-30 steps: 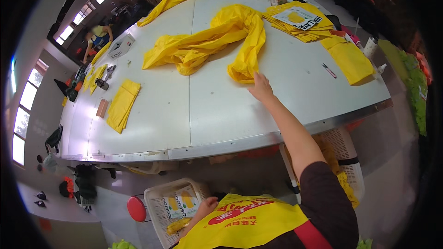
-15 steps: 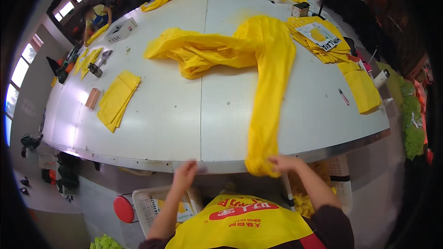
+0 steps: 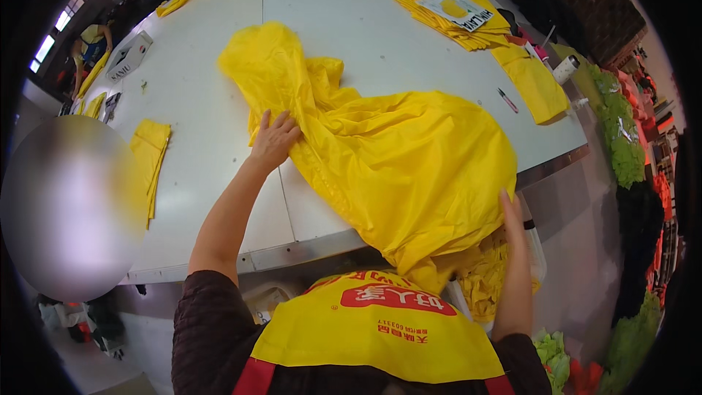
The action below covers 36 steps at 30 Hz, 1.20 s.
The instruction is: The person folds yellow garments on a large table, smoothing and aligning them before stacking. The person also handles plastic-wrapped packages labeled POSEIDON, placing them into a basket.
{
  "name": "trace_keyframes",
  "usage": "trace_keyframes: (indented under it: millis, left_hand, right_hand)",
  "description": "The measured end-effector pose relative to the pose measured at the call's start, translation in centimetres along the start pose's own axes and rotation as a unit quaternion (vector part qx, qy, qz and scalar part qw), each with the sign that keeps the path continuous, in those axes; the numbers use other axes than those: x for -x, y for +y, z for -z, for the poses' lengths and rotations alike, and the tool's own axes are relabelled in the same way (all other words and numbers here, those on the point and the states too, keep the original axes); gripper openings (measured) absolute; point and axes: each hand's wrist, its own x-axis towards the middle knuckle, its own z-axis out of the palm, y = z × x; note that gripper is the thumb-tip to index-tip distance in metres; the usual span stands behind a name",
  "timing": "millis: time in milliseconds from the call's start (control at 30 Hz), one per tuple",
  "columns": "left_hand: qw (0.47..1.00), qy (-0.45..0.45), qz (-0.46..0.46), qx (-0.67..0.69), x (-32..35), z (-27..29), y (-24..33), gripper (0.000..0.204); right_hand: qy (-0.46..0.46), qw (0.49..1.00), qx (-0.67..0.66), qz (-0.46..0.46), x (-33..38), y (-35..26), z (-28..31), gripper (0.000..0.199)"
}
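Observation:
A large yellow raincoat [image 3: 395, 153] lies spread over the white table [image 3: 219, 80] and hangs over its near edge. My left hand [image 3: 274, 139] presses on the raincoat's left side, fingers spread on the fabric. My right hand [image 3: 512, 212] holds the raincoat's lower right edge near the table's front rim. I wear a yellow vest [image 3: 376, 329] over dark sleeves.
A stack of folded yellow garments [image 3: 453, 14] with a printed card lies at the far right. One folded piece [image 3: 150, 157] sits at the left, another [image 3: 534, 88] at the right with a pen [image 3: 507, 99]. A person [image 3: 91, 40] works far left. Green bundles [image 3: 621, 153] line the right.
The raincoat has been pulled toward me and spread wide. My left hand came up from below the table edge onto the fabric; my right hand moved right along the hem.

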Motion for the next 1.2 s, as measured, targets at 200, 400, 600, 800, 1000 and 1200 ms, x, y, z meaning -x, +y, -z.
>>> trace_keyframes:
  millis: [200,400,600,800,1000,1200]
  left_hand:
    - [0.979,-0.157,0.012,0.129,0.0,4.8,-4.5,0.029]
    - [0.979,0.031,0.198,0.035,-3.8,23.8,-14.0,0.034]
    - [0.905,0.257,0.333,-0.062,-2.0,37.2,-15.3,0.023]
    - [0.848,0.398,0.285,-0.206,3.2,42.1,-16.8,0.023]
    - [0.909,0.29,0.253,-0.162,21.0,44.3,-15.0,0.031]
    - [0.836,0.278,0.421,0.217,23.1,43.1,2.7,0.016]
  right_hand:
    - [-0.264,0.859,-0.416,-0.136,-7.7,-3.7,-1.4,0.05]
    - [-0.236,0.89,-0.387,0.057,-21.7,-20.5,10.7,0.04]
    - [-0.206,0.901,-0.358,0.133,-26.8,-38.7,10.9,0.039]
    - [-0.374,0.825,-0.339,0.252,-20.9,-44.7,10.3,0.039]
    - [-0.364,0.825,-0.282,0.328,-11.3,-42.0,7.6,0.037]
    - [-0.376,0.823,-0.232,0.356,-5.6,-41.2,4.4,0.037]
